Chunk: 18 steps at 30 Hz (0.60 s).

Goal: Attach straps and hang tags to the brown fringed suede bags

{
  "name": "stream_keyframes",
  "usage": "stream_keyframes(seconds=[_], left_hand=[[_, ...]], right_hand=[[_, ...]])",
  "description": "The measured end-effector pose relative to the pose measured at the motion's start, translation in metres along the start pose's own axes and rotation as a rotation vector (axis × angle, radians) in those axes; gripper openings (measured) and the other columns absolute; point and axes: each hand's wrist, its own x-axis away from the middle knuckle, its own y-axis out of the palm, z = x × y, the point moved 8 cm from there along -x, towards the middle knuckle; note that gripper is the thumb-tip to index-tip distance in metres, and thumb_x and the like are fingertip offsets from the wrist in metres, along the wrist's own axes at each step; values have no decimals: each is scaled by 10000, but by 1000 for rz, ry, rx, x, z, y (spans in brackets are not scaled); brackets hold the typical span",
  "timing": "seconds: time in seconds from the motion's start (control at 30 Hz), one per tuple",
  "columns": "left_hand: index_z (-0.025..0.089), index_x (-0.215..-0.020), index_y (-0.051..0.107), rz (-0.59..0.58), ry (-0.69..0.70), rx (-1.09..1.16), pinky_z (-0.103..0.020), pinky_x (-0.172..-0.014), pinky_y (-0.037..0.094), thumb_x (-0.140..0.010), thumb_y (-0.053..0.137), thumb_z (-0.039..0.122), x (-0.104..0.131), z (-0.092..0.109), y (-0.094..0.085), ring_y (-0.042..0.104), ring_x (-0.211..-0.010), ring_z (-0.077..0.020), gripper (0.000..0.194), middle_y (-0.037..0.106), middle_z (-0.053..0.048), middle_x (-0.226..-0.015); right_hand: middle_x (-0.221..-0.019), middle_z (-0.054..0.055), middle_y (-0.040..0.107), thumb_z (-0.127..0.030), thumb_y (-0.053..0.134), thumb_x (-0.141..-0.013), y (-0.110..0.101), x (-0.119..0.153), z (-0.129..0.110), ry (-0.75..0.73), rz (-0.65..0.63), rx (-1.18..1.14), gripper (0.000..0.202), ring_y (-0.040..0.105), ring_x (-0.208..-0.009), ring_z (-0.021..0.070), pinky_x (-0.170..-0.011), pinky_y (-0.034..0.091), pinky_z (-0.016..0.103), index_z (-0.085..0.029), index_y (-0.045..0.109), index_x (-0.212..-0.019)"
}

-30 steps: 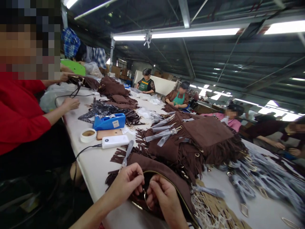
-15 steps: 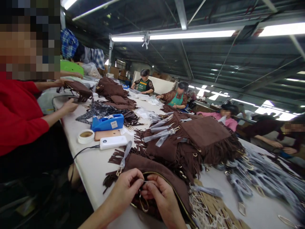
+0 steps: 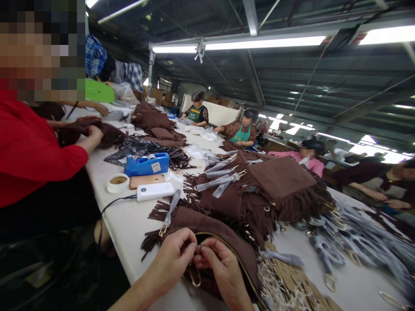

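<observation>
A brown fringed bag (image 3: 207,224) lies at the near edge of the table with its gold zipper open. Over the opening, my left hand (image 3: 177,255) is closed, thumb and fingertips pinching something too small to make out. My right hand (image 3: 220,263) is pinched just beside it, fingertips nearly touching the left ones; what it holds is hidden. Below the fingers hangs a gold clasp (image 3: 195,276). A plastic-wrapped strap end with a gold buckle (image 3: 164,230) rests on the bag's left side.
Brown fringed bags (image 3: 282,179) are piled beyond. Wrapped straps (image 3: 327,255) and tan tags with white strings (image 3: 292,280) lie right. Left are a white power bank (image 3: 155,191), tape roll (image 3: 117,183) and blue dispenser (image 3: 147,165). A person in red (image 3: 35,151) works at left; others sit farther off.
My fingertips have shifted slightly, and the short pale line between them no longer shows. The person in red has drawn a brown bag closer, to the left.
</observation>
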Motion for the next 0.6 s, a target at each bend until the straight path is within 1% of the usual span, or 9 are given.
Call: stream_keyframes(seconds=[0.13,0.3,0.6], left_hand=[[202,-709,507,-6,-4,18,-264,-658,387,-856,463,262,-1,0,1,522,-696,-176,165,571,-9,-721],[202,-715,500,5,-2,34,-263,-660,391,-861,452,278,-1,-2,1,517,-693,-174,172,557,-5,-716],[203,-722,513,3,-3,35,-255,-644,392,-864,461,279,-2,-4,5,519,-679,-170,169,561,2,-700]], right_hand=[[-679,12,704,-594,838,-667,0,0,1,9,5,17,476,684,-616,148,-601,575,222,-150,685,-745],[-729,30,727,-600,826,-679,0,0,2,13,2,13,479,695,-633,159,-620,576,235,-154,666,-753],[-686,5,686,-587,825,-687,1,0,0,-3,-4,22,455,676,-619,160,-600,574,244,-161,680,-753]])
